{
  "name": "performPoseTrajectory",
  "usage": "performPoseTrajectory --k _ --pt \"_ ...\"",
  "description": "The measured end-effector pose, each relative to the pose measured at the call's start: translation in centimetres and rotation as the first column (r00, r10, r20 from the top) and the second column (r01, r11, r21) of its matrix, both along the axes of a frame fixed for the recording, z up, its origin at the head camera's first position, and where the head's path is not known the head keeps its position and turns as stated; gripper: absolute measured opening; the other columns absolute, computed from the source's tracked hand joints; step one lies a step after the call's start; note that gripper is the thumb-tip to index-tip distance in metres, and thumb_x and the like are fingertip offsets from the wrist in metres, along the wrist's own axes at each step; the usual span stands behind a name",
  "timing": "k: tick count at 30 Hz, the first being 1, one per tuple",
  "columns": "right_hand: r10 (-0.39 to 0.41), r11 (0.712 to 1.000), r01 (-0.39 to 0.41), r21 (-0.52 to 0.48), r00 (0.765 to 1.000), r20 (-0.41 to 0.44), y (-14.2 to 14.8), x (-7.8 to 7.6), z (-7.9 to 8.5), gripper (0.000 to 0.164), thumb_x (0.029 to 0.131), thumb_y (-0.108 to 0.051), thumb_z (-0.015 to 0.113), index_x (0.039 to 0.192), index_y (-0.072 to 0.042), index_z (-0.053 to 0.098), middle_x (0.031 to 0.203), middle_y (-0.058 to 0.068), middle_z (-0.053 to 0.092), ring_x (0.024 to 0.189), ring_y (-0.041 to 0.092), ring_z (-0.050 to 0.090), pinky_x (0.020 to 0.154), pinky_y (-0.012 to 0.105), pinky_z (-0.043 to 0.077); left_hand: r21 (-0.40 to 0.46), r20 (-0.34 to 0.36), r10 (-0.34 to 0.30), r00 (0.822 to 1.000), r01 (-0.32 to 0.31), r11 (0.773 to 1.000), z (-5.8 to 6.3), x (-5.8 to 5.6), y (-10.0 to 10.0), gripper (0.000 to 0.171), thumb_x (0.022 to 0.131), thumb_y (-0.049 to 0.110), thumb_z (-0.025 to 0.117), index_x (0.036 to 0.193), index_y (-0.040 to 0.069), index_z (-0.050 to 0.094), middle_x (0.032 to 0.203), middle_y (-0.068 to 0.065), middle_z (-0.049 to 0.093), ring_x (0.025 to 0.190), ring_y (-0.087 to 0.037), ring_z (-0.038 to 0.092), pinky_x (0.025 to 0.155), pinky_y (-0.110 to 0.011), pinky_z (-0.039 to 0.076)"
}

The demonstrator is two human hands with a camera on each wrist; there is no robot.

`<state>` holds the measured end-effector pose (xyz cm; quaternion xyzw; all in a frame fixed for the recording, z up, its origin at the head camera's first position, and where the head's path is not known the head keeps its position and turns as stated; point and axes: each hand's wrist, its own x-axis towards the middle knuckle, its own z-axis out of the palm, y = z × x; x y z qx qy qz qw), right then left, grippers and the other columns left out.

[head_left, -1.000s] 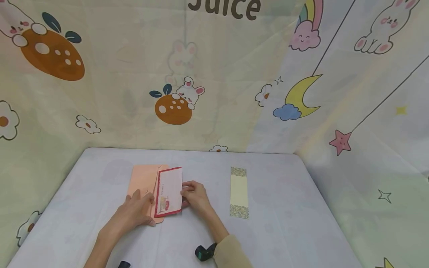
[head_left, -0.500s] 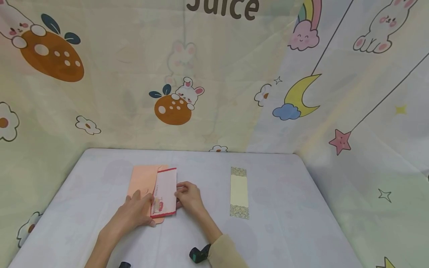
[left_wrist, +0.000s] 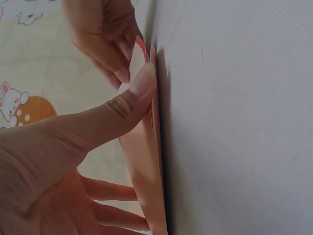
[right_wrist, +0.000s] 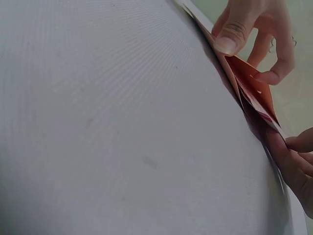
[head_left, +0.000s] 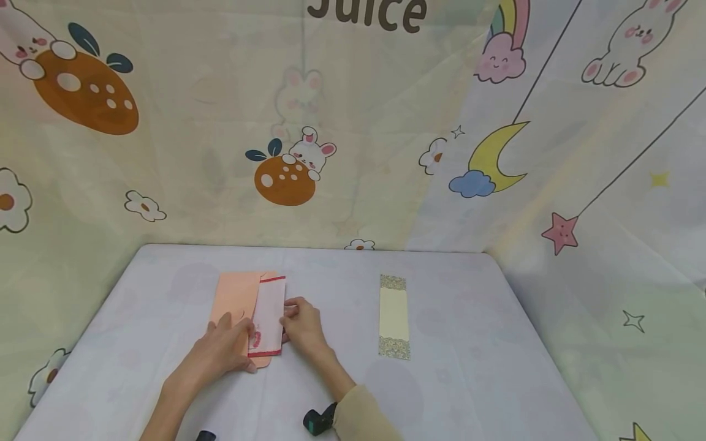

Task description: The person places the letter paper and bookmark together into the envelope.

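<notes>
Nearest us: black device (head_left: 318, 421) at the right wrist, by the beige sleeve (head_left: 366, 413). Dark piece (head_left: 206, 435) sits by the left forearm, mostly cut off at the bottom edge; we can't tell what it is.

Next, the hands. Left hand (head_left: 225, 342) holds the envelope (head_left: 237, 291) against the table (head_left: 469, 386): thumb on the near edge, fingers spread over the face; in the right wrist view we see one bent at the lip of the mouth. Right hand (head_left: 302, 323) pinches the card (head_left: 270, 312) by its right edge, thumb on top.

We have the card part-way in the envelope: left portion tucked under the front face, right portion out, over the peach flap. We can't tell how deep the hidden edge goes. Mouth faces right, gaping in the right wrist view. In the way: left fingers cover part of the mouth edge, right fingers mask the middle of the card's right edge.

Exposed card runs long axis near-to-far, far end leaning slightly right; red borders at both ends, red print at near left. Envelope's long axis runs about the same way.

To the right we see a cream strip (head_left: 393, 313), patterned at both ends, lying lengthwise near-to-far, well apart from the card. Behind the table's far edge: printed backdrop (head_left: 209, 208).
</notes>
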<state>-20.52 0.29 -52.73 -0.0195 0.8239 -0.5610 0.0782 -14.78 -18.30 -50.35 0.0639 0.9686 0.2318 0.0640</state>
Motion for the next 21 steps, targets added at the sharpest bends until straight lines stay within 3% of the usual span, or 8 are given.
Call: performPoseTrajectory --k 5,12,21 --pt "0.017 1.0 -0.016 0.011 1.0 -0.01 -0.5 0.1 0.2 0.032 0.092 0.004 0.07 0.122 -0.003 0.063 0.084 0.0 0.064 0.056 0.012 0.062 0.05 0.023 0.052 -0.01 0.008 0.003 1.0 -0.003 1.0 0.0 0.0 0.0 0.073 0.057 0.041 0.099 0.117 0.02 0.062 0.106 -0.014 0.048 0.092 -0.04 0.051 0.065 -0.041 0.046" --pt "0.061 0.998 -0.062 -0.021 0.997 -0.039 -1.1 -0.1 0.1 0.031 0.091 0.007 0.068 0.121 0.002 0.063 0.084 0.003 0.066 0.056 0.01 0.062 0.049 0.024 0.053 -0.011 0.0 0.0 1.0 0.0 1.0 -0.1 -0.1 0.0 0.067 0.055 0.041 0.099 0.108 0.023 0.061 0.1 -0.01 0.046 0.088 -0.035 0.05 0.063 -0.041 0.042" --pt "0.093 0.994 -0.094 -0.063 0.995 -0.021 -2.2 0.0 0.3 0.033 0.09 0.01 0.067 0.123 0.008 0.062 0.082 0.007 0.07 0.05 0.016 0.068 0.048 0.027 0.055 0.001 -0.007 -0.008 1.0 0.008 1.0 0.1 -0.1 -0.1 0.067 0.055 0.041 0.099 0.106 0.023 0.059 0.1 -0.01 0.046 0.087 -0.035 0.05 0.063 -0.043 0.043"
